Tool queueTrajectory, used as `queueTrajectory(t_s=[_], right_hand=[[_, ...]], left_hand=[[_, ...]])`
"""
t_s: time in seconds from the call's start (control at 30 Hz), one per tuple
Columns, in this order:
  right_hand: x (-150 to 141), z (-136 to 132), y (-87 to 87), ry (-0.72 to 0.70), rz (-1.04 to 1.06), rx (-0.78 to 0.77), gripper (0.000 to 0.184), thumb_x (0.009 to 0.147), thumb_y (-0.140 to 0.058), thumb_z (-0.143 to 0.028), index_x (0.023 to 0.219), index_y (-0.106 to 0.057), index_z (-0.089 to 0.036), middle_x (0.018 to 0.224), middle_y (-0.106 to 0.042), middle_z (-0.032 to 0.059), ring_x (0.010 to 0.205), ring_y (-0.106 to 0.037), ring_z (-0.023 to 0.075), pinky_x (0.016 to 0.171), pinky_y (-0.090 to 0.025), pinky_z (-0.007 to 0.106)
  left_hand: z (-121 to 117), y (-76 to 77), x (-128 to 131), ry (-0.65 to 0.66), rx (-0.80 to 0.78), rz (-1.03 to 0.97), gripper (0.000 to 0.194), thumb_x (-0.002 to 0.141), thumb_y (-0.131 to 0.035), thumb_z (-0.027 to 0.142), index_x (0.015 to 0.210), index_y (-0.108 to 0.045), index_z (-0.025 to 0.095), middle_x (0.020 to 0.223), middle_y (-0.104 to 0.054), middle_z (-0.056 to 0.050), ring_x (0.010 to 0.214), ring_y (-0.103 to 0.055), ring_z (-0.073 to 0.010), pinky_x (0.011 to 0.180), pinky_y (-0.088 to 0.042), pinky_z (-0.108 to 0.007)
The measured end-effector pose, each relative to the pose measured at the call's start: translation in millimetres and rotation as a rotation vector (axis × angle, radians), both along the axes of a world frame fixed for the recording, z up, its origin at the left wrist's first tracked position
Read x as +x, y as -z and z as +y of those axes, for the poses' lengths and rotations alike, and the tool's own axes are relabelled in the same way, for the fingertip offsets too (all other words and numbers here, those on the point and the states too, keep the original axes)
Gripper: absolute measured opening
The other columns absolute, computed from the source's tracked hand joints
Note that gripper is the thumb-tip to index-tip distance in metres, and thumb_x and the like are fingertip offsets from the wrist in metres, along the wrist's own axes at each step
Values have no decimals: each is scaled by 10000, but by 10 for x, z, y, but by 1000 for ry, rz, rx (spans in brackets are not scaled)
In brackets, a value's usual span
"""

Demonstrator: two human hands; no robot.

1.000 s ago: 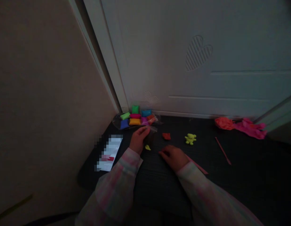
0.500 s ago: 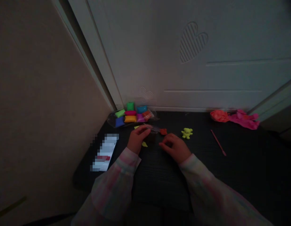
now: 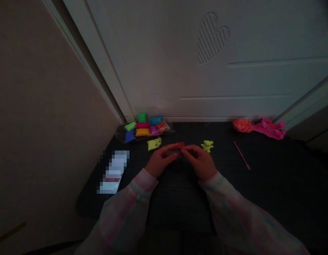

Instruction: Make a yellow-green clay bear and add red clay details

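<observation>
My left hand (image 3: pixel 161 161) and my right hand (image 3: pixel 200 161) meet fingertip to fingertip above the dark table. A small red piece (image 3: pixel 180 145) shows at the fingertips of the left hand, whose fingers are bent around it. Thumb and forefinger of the right hand pinch together at its right end. Whether the piece is soft clay or a wrapper is too dark to tell. Just behind the right hand, a small yellow-green bear figure (image 3: pixel 207 146) lies on the table. Behind the left hand is a crumpled yellow packet (image 3: pixel 154 143).
A clear bag with several coloured clay packs (image 3: pixel 142 132) lies at the back left. A phone (image 3: pixel 114 173) with a blurred screen lies at the left. To the right are a thin pink stick (image 3: pixel 241 155), an orange bundle (image 3: pixel 242 125) and a pink crumpled item (image 3: pixel 270 129).
The red piece has gone from the table to between my hands. Both hands have come together, and the yellow packet is now uncovered behind the left one. The view has shifted slightly.
</observation>
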State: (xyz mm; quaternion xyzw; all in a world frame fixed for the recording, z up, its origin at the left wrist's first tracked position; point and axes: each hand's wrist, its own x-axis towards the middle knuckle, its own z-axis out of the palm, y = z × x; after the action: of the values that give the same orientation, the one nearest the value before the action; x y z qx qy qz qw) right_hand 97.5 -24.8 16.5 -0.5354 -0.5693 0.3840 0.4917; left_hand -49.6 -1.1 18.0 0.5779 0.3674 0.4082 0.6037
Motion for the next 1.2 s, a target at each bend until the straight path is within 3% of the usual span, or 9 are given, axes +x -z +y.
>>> queueTrajectory(t_s=[0.1,0.23,0.4,0.57,0.67,0.8,0.93,1.2], right_hand=[[-9,-4,6,-14,-7,-19,128,723,-518,-309,740,-564,-191,708,-598,15,664,-557,143,663,-430,303],[-24,-12,30,-66,49,12,142,726,-523,-312,800,-552,-193,855,-600,36,753,-566,145,702,-437,299],[-18,-45,-20,-180,-133,163,151,742,-518,-264,869,-563,-195,865,-591,42,791,-546,145,719,-425,296],[-17,-62,-34,-93,-161,143,97,740,-520,-280,736,-560,-192,705,-576,12,652,-540,131,616,-429,278],[-12,-58,0,-29,-20,154,80,739,-524,-281,740,-545,-204,721,-581,1,654,-553,122,610,-446,266],[6,-62,-4,-22,-80,297,157,742,-522,-226,899,-531,-230,855,-582,16,749,-560,128,658,-458,277],[16,-75,-62,-61,-298,450,193,745,-509,-179,927,-544,-234,922,-567,38,879,-525,154,681,-449,288],[21,-79,-92,13,-317,482,60,727,-533,-163,770,-527,-204,790,-550,17,744,-529,134,626,-424,275]], left_hand=[[-27,19,25,70,-20,5,521,602,-651,179,1097,-493,215,1073,-578,-74,954,-550,-186,850,-408,-323],[-51,20,30,0,-18,63,732,566,-680,168,1208,-333,213,899,-602,-42,830,-578,-157,811,-418,-317],[-77,-5,10,-49,139,127,895,527,-710,188,1269,-214,258,1018,-546,-53,899,-553,-171,844,-402,-323],[-79,-17,-1,-42,186,62,990,502,-726,180,1284,-128,279,1076,-514,-63,926,-543,-179,833,-417,-328],[-70,-8,-17,30,112,13,822,557,-690,184,1243,-242,248,1047,-537,-59,911,-551,-172,817,-431,-323],[-64,31,-40,70,175,221,468,618,-638,244,1050,-479,160,1001,-570,-72,897,-552,-186,823,-422,-331],[-65,46,-42,21,299,348,418,642,-607,270,1024,-491,148,955,-583,-66,859,-557,-177,796,-427,-317],[-77,-15,-22,-14,469,452,338,653,-586,244,970,-502,166,933,-584,-36,838,-553,-144,770,-424,-262]])
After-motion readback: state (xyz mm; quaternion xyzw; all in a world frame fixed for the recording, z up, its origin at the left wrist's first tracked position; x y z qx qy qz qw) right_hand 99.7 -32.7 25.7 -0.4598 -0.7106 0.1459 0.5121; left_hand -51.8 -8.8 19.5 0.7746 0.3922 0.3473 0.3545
